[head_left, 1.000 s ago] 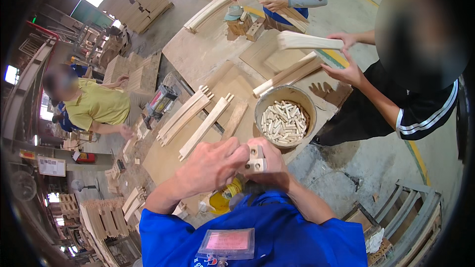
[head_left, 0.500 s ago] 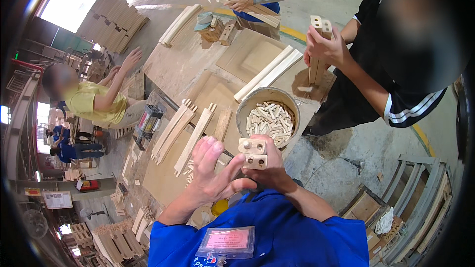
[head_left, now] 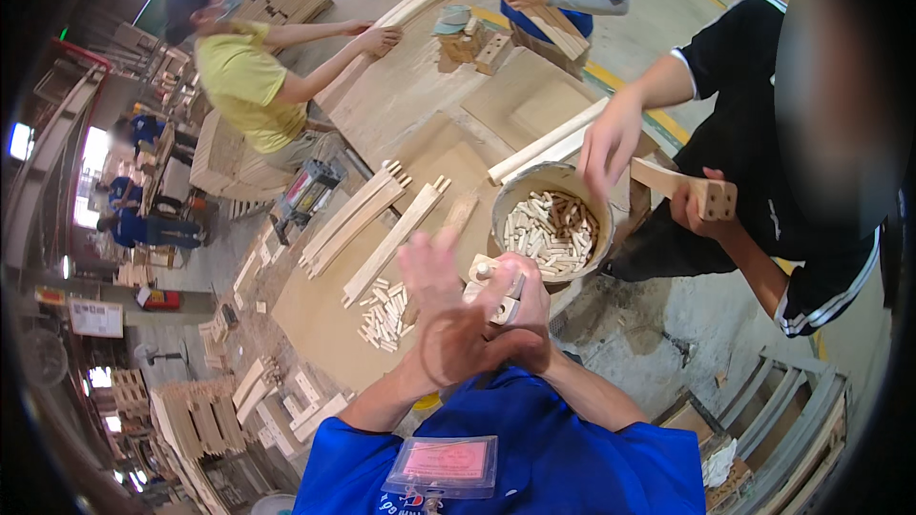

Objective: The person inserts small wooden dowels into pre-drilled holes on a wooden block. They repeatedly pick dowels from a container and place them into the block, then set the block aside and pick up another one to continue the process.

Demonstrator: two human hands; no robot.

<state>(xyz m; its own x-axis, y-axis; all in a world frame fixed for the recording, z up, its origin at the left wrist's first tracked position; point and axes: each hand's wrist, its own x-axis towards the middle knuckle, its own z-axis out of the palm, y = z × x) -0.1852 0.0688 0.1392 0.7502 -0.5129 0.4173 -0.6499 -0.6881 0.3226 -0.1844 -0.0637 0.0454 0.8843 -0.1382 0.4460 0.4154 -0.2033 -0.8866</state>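
The right hand [head_left: 530, 310] has its fingers clamped on a small wood block [head_left: 496, 286]. The left hand [head_left: 444, 315] is blurry with fingers apart, beside it. A bucket of pegs [head_left: 549, 229] is near.

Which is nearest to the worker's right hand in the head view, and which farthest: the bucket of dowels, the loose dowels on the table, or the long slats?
From the right hand:
1. Bucket of dowels, just ahead, slightly right.
2. Loose dowels, to the left on the table.
3. Long slats, farther ahead-left.
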